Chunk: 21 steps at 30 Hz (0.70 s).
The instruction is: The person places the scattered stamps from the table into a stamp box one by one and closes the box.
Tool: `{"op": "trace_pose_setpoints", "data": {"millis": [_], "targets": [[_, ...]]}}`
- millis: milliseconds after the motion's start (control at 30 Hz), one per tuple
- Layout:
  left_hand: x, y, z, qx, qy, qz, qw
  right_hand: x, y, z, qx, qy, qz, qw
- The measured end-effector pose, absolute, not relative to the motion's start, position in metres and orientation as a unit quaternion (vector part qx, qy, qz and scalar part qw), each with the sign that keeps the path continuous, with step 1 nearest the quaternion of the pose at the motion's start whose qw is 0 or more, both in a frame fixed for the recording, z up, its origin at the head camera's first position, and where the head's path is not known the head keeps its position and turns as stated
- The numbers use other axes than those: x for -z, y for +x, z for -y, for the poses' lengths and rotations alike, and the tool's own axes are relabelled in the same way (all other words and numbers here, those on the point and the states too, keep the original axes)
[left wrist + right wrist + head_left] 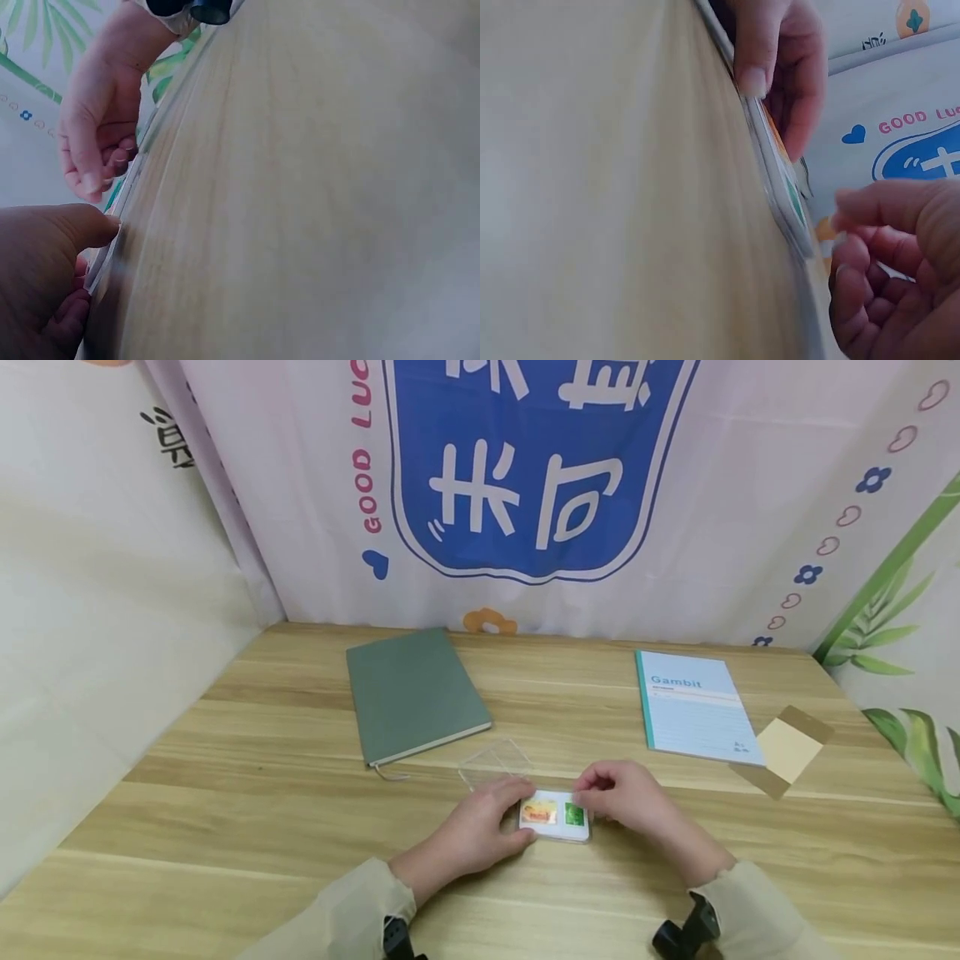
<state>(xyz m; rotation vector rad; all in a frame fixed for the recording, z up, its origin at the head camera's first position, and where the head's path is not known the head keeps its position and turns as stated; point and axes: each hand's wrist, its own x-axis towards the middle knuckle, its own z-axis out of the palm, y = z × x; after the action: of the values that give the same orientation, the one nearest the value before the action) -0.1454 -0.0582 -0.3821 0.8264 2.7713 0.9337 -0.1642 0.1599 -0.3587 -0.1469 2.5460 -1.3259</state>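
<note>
A thin white rectangular case (pixel 554 836) with a clear edge lies on the table. On its face are a small orange-yellow picture (pixel 539 812) and a small green picture (pixel 573 814), both stamp-like. My left hand (pixel 480 828) grips the case's left end, thumb on the near edge and fingers at the far edge. At the right end, beside the green picture, is my right hand (pixel 628 797). In the right wrist view its fingers (pixel 849 289) are curled and thumb and index tips meet; I cannot tell whether something tiny is between them. A clear plastic lid (pixel 498 762) lies just behind the left hand.
A dark green hardcover notebook (pixel 416 697) lies at the back left. At the back right is a pale blue notebook (pixel 697 706), overlapping a cream and brown paper piece (pixel 791 750). A printed cloth (pixel 315 510) hangs behind the wooden table (pixel 247 760).
</note>
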Motion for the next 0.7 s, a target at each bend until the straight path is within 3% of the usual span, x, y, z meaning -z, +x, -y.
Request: {"op": "trace_pose_setpoints", "data": {"millis": [167, 400, 700], "targets": [[0.373, -0.141, 0.06, -0.322, 0.262, -0.909, 0.047, 0.343, -0.179, -0.162, 0.432, -0.074, -0.889, 0.132], [0.35, -0.15, 0.078, -0.32, 0.223, -0.92, -0.031, 0.326, -0.213, -0.147, 0.379, -0.16, -0.899, 0.149], [0.354, -0.168, 0.098, -0.317, 0.079, -0.944, 0.037, 0.333, -0.243, -0.116, 0.28, -0.238, -0.9, 0.235]]}}
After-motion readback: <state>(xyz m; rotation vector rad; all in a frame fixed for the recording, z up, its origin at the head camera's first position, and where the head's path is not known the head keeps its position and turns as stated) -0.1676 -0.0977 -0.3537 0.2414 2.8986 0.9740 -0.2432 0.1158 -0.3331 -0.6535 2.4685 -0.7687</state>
